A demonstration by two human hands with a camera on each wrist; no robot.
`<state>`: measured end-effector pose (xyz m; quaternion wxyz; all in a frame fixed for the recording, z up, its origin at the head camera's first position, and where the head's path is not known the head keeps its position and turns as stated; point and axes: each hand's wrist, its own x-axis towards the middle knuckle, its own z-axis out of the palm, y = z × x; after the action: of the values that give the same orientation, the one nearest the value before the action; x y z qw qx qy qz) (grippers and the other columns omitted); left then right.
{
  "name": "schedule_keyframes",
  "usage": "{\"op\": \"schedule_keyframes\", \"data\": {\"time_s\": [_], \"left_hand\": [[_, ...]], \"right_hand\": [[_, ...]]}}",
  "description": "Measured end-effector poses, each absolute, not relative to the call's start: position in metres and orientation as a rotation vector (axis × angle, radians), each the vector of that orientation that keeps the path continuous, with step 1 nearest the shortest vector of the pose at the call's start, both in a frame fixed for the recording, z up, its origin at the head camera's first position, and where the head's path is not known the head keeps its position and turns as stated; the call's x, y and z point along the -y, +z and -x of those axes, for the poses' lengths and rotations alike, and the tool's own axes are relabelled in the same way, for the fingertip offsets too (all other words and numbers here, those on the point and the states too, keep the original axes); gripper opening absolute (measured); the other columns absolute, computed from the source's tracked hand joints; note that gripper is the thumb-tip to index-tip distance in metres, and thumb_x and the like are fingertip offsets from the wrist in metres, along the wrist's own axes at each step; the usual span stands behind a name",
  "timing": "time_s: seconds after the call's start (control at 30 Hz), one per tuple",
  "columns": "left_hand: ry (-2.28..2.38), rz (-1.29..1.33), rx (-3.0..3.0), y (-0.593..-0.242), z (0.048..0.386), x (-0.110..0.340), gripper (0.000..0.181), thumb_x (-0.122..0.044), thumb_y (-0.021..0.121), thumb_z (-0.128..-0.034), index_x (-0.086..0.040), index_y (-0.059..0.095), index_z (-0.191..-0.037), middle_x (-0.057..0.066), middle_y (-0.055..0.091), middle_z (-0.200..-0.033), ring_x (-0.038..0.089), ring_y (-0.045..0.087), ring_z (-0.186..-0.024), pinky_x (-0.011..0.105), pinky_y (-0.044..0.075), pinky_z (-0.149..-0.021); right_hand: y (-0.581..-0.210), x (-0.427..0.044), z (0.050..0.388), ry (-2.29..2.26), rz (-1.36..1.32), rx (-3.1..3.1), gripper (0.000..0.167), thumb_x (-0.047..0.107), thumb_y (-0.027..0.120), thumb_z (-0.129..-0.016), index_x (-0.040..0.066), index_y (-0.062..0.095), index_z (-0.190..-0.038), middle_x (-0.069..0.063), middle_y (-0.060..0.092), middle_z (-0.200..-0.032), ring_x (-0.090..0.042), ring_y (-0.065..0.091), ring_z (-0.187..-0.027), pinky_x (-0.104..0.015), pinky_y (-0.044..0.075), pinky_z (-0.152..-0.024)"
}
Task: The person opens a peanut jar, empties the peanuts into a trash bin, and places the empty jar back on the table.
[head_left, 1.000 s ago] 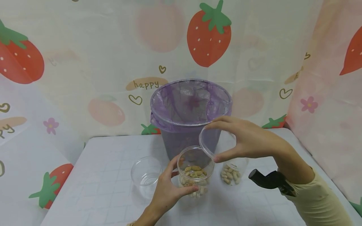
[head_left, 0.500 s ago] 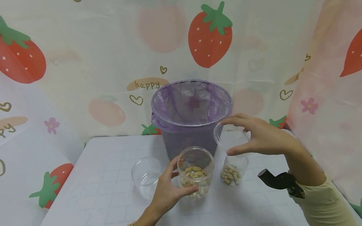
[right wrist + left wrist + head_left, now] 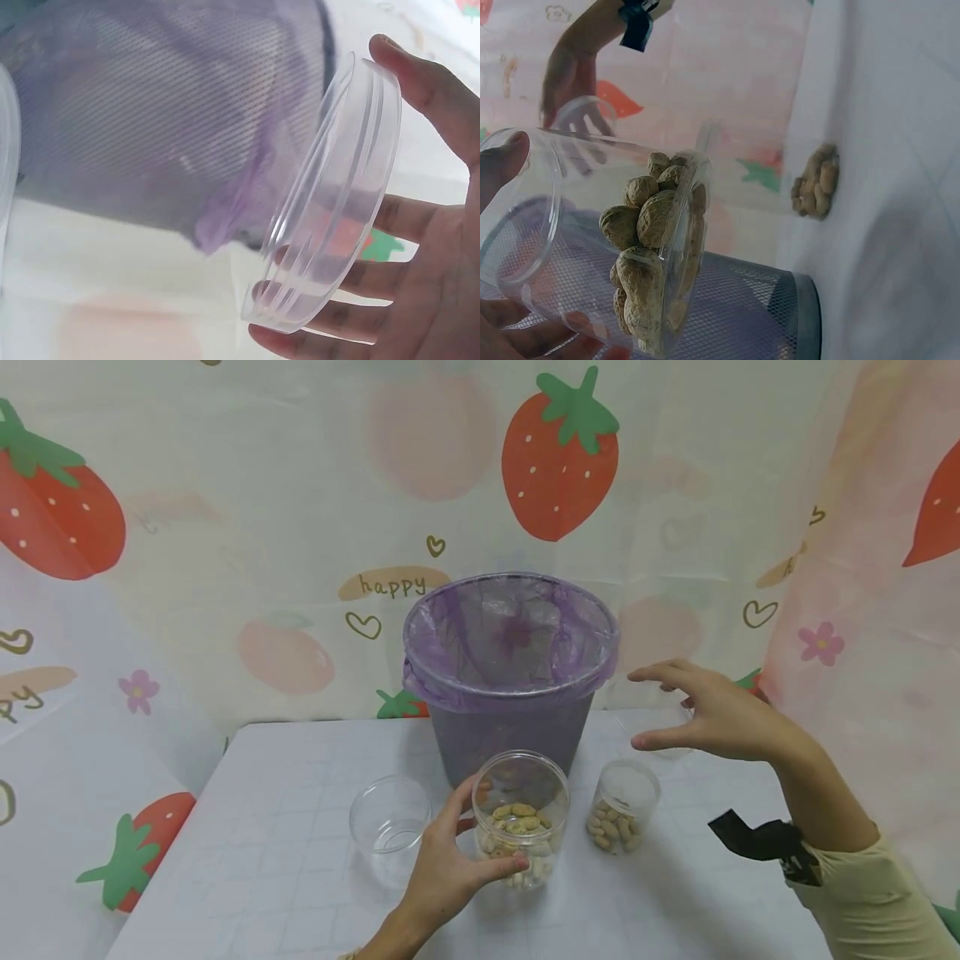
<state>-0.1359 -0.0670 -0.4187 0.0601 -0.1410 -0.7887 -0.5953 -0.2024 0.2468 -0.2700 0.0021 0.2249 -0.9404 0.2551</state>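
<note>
My left hand (image 3: 446, 868) grips a clear plastic jar (image 3: 551, 847) round its side, thumb at the front. The jar's mouth is uncovered, and peanuts (image 3: 517, 818) lie in its bottom. In the left wrist view the jar's base looks raised off the table. To its right my right hand (image 3: 716, 714) is held up, thumb and fingers spread round the rim of a clear round lid (image 3: 337, 187). The lid is plain in the right wrist view but barely shows from the head. Below that hand stands a smaller clear jar (image 3: 618, 806) with peanuts.
A mesh bin (image 3: 510, 739) with a purple liner (image 3: 450, 689) stands behind the held jar. Left of the left hand sits a clear container (image 3: 390, 818) with nothing visible inside. A strawberry-print curtain (image 3: 285, 527) closes off the back and sides of the white table (image 3: 292, 843).
My right hand has carried the lid rightward, away from the held jar's mouth and past the smaller jar. The left hand and its jar have hardly moved.
</note>
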Motion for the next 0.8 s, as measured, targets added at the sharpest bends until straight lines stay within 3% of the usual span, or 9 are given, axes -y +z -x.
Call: {"op": "schedule_keyframes", "data": {"time_s": [0.17, 0.5, 0.8], "left_hand": [[-1.812, 0.41, 2.391, -0.419, 0.135, 0.067, 0.095, -0.024, 0.093, -0.0608, -0.027, 0.045, -0.143, -0.005, 0.056, -0.138, 0.016, 0.055, -0.121, 0.042, 0.047, -0.101], [-1.799, 0.424, 2.385, -0.421, 0.135, 0.066, 0.095, -0.024, 0.093, -0.0614, -0.027, 0.044, -0.143, -0.007, 0.056, -0.138, 0.026, 0.057, -0.121, 0.042, 0.048, -0.1], [-1.813, 0.405, 2.399, -0.422, 0.135, 0.065, 0.095, -0.025, 0.093, -0.0608, -0.026, 0.045, -0.143, -0.006, 0.057, -0.136, 0.023, 0.056, -0.121, 0.041, 0.048, -0.1]], "right_hand": [[-0.281, -0.261, 0.214, 0.85, -0.626, 2.948, 0.073, 0.041, 0.079, -0.08, 0.016, 0.048, -0.141, -0.013, 0.046, -0.144, -0.037, 0.048, -0.124, -0.061, 0.047, -0.095], [-0.302, -0.284, 0.239, 0.852, -0.49, 2.956, 0.074, 0.04, 0.076, -0.083, 0.009, 0.045, -0.143, -0.021, 0.043, -0.146, -0.045, 0.047, -0.124, -0.062, 0.048, -0.091], [-0.324, -0.3, 0.255, 0.823, -0.374, 2.999, 0.079, 0.046, 0.074, -0.083, 0.004, 0.043, -0.143, -0.027, 0.041, -0.146, -0.048, 0.045, -0.125, -0.066, 0.043, -0.094]]}}
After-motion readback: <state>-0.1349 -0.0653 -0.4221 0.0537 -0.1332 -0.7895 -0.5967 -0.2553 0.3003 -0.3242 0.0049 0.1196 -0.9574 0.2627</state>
